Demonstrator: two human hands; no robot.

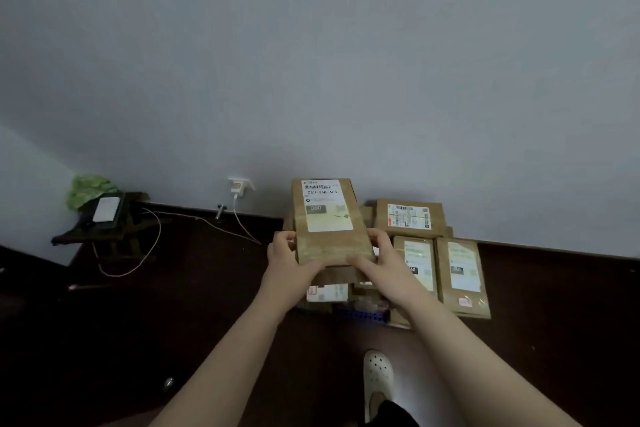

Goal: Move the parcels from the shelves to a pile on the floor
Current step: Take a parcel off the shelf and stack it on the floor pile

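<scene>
Head view. Held between both hands over the pile (pixel 346 276) on the dark floor (pixel 173 305): a brown cardboard parcel (pixel 325 218), long side pointing toward the grey wall (pixel 311 62), white label up, printed 060-06B-A05. Left hand (pixel 289 260) curled round the near left corner, thumb on top. Right hand (pixel 377 258) clamped on the near right corner, fingers over the top face. Cannot tell whether touching the boxes beneath or just above them.

Right of it in the pile: a wide labelled box (pixel 410 217) against the wall, and two narrow labelled boxes (pixel 462 274) side by side nearer the camera.

Far left: a small dark stool (pixel 104 232) with a green bag (pixel 88 189) behind. On the wall, a white charger (pixel 239 185), cable (pixel 152 246) trailing over the floor. Bottom centre: a white clog (pixel 377 378).
</scene>
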